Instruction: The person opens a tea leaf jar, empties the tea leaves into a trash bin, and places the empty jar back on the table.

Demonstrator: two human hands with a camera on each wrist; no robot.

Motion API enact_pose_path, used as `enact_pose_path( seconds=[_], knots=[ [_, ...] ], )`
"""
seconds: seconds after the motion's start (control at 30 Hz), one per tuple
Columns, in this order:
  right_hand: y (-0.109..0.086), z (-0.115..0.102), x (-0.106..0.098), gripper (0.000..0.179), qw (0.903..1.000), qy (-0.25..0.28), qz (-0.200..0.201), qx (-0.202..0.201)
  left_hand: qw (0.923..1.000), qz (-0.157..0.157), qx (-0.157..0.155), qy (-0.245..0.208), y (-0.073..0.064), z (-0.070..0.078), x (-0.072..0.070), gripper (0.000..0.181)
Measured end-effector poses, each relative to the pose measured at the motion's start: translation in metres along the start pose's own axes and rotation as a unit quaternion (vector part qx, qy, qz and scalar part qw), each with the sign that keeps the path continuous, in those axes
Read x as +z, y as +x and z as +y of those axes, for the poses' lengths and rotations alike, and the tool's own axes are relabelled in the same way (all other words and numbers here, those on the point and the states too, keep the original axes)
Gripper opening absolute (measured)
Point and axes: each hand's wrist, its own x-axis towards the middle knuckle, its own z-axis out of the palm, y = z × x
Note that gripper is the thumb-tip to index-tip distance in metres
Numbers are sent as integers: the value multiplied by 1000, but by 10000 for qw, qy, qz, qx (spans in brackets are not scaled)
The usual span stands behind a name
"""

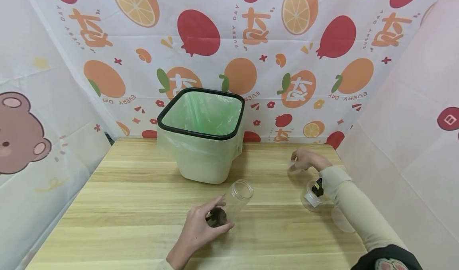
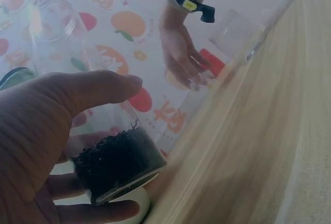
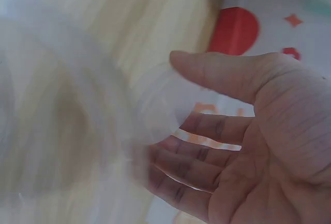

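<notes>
My left hand (image 1: 201, 226) grips a clear, open-topped jar (image 1: 237, 198) near its base. The jar leans, its mouth pointing up and away to the right. Dark, dried shreds like tea leaves (image 2: 116, 162) fill its lower part. At the back right, my right hand (image 1: 307, 160) pinches a small, translucent round lid (image 3: 164, 104) between thumb and fingers, low over the table. Below that wrist stands another clear, wide jar (image 1: 309, 201), partly hidden by the sleeve, with a white label showing.
A pale green bin (image 1: 204, 164) with a black rim and a thin plastic liner stands at the back, left of centre. A clear disc (image 1: 342, 220) lies by the right forearm. Printed cloth (image 1: 265, 118) hangs along the wooden table's (image 1: 136, 206) back and sides.
</notes>
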Motion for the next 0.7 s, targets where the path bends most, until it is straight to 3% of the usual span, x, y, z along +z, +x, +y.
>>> enact_pose_path(
  seconds=[0.23,0.5,0.7],
  knots=[
    [3,6,14,29,9946,312,-574,805,10000,-37,-43,-14,-1,0,0,76],
    [7,11,20,27,9927,111,-649,1013,9995,-65,-284,-111,-1,2,1,74],
    [6,8,17,31,9925,22,-594,1069,9997,71,-214,-26,1,1,2,72]
  ],
)
